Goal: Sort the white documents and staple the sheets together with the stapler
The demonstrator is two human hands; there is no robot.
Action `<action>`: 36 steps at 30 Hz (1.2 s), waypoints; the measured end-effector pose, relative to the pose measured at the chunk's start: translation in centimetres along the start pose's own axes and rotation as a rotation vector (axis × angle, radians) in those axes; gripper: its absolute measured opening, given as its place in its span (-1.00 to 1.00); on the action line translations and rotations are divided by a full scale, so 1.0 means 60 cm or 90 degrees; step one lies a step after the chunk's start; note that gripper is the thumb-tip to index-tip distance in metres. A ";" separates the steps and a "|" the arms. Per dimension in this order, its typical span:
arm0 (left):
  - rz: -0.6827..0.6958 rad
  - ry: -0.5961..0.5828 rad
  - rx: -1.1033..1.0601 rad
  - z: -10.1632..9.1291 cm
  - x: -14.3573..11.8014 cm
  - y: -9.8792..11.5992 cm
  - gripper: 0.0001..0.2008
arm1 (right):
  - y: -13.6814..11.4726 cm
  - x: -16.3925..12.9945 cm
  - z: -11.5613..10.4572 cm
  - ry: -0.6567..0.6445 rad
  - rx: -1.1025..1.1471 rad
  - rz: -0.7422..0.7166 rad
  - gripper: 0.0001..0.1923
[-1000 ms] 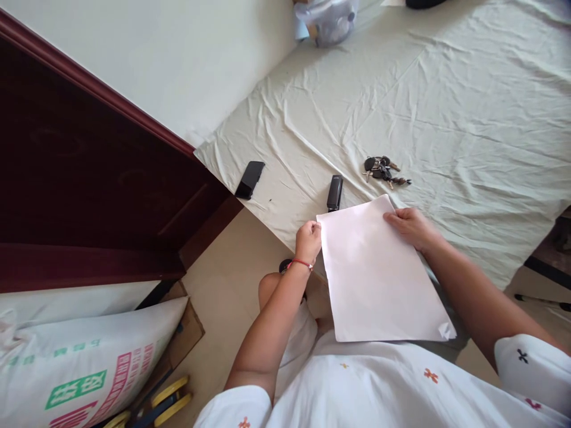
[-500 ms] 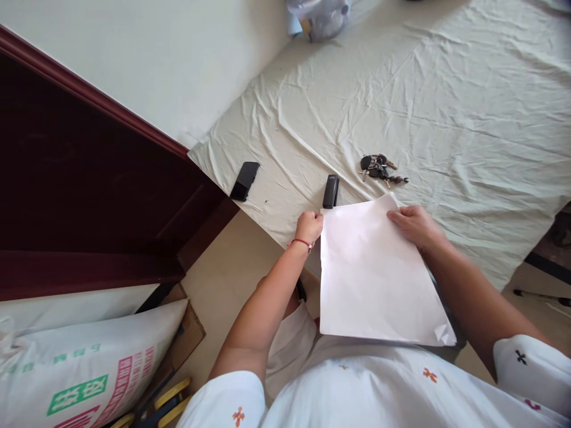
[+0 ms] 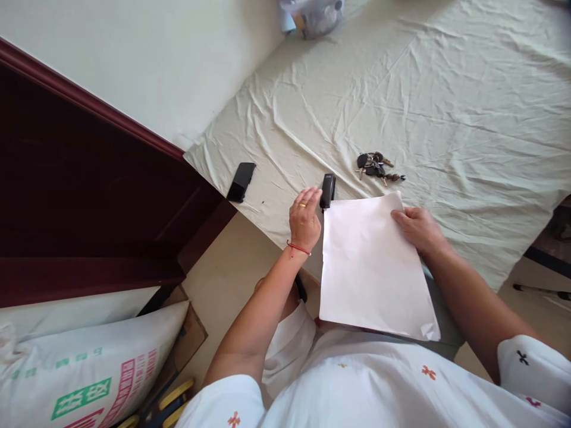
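My right hand (image 3: 419,229) pinches the far right corner of a white sheet of paper (image 3: 370,267), thumb on top and the other fingers hidden under it. The paper lies partly on the cloth-covered table (image 3: 446,107) and partly over my lap, its near right corner curled up. My left hand (image 3: 305,217) is off the paper, fingers loosely spread and holding nothing; its fingertips are at the side of a black stapler (image 3: 328,190), though I cannot tell whether they touch it. The stapler lies just beyond the paper's far left corner. A bunch of keys (image 3: 377,167) lies a little farther out, to the right of the stapler. A black phone (image 3: 241,181) lies near the table's left edge. At the far edge stands what looks like a clear plastic bag (image 3: 314,15), too blurred to read. A printed sack (image 3: 89,368) leans on the floor to my left.
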State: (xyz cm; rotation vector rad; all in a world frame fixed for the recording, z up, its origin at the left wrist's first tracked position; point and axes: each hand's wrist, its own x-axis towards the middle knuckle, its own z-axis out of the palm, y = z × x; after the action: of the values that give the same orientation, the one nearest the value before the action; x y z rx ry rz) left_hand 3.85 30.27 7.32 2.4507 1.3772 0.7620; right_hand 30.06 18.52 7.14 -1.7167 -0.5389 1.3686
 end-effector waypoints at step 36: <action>-0.362 0.073 -0.328 -0.010 -0.179 0.024 -0.46 | -0.001 -0.014 0.036 -0.202 0.130 -0.180 -0.47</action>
State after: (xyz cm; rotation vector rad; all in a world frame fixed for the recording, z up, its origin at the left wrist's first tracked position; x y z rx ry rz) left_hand 0.00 20.38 4.93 1.5466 1.5655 0.9617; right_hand 27.79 18.63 7.58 -1.2161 -0.7581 1.4406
